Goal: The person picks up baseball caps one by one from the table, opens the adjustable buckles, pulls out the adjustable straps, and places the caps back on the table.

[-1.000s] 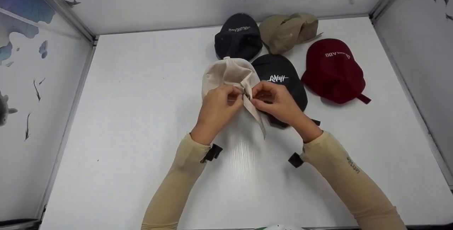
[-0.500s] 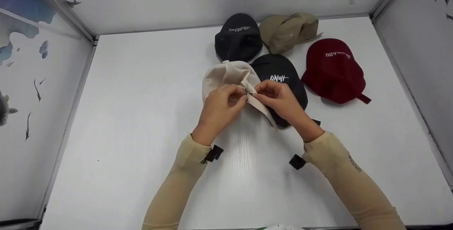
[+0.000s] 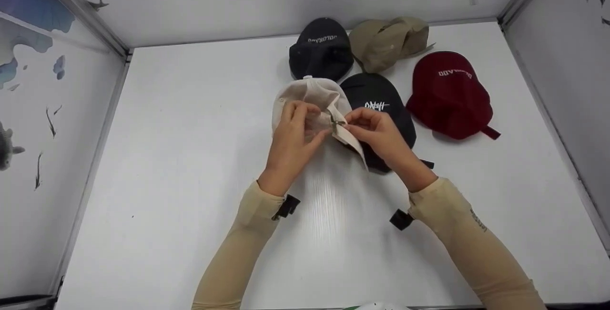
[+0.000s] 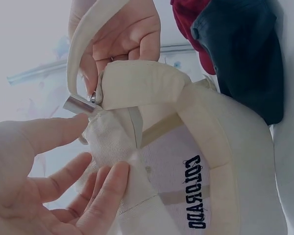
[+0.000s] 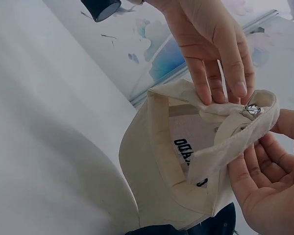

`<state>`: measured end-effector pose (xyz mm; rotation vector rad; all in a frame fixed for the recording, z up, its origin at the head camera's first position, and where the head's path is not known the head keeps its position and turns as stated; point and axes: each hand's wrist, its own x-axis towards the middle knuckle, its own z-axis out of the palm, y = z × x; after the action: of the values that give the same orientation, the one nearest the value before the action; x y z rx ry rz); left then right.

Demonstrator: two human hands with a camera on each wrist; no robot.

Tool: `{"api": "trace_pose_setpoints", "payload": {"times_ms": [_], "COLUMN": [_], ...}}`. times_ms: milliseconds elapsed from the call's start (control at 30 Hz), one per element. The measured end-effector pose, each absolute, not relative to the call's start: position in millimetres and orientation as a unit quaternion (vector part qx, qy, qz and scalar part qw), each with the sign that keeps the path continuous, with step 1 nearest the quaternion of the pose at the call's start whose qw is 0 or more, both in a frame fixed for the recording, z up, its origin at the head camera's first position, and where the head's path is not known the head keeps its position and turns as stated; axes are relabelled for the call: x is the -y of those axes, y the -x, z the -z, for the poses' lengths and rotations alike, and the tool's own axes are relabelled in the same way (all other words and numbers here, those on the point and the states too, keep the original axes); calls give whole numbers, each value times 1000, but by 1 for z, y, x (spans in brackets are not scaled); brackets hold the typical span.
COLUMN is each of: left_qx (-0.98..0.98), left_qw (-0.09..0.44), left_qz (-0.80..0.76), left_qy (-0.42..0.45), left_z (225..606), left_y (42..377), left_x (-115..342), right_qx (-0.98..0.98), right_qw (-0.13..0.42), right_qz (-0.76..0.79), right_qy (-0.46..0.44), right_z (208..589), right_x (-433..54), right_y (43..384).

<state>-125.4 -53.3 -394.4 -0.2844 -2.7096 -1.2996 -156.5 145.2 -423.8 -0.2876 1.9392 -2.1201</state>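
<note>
A cream baseball cap [image 3: 296, 91] is held with its opening and back strap toward me in the head view. Inside it, dark COLORADO stitching [image 4: 193, 193] shows reversed in the left wrist view. The fabric strap [image 4: 142, 82] runs through a metal buckle [image 5: 252, 110], and its loose end loops upward in the left wrist view. My right hand [image 3: 377, 132] pinches the strap at the buckle. My left hand [image 3: 289, 139] has its fingers spread, with fingertips against the cap's back edge and the thumb close by the buckle.
A black cap [image 3: 398, 114] lies just behind the right hand. Farther back are a dark navy cap [image 3: 324, 55] and a khaki cap [image 3: 374, 52], with a dark red cap [image 3: 450, 100] to the right. Printed panels wall in the white table [image 3: 181, 157].
My left fingers have loosened from a pinch at the buckle and spread apart. The right hand keeps its pinch, while the strap's hanging end has swung rightward since the first frame.
</note>
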Motion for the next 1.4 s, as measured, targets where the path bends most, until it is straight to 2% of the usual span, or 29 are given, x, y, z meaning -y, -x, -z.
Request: {"api": "trace_pose_setpoints", "payload": {"times_ms": [433, 967, 1400], "left_qx": [913, 910, 907], "left_qw": [98, 56, 47], "left_qz": [380, 401, 408], "left_qy": [112, 94, 93], "left_z": [397, 393, 395], "left_y": [131, 133, 131], "left_x": [52, 52, 56], "right_qx": [-653, -654, -653], "right_qw": [136, 135, 143], "right_qz": [737, 736, 735], "right_qy": [104, 112, 114], "right_z": [421, 423, 424], "right_x": [-143, -145, -148], "right_y": [154, 154, 152]}}
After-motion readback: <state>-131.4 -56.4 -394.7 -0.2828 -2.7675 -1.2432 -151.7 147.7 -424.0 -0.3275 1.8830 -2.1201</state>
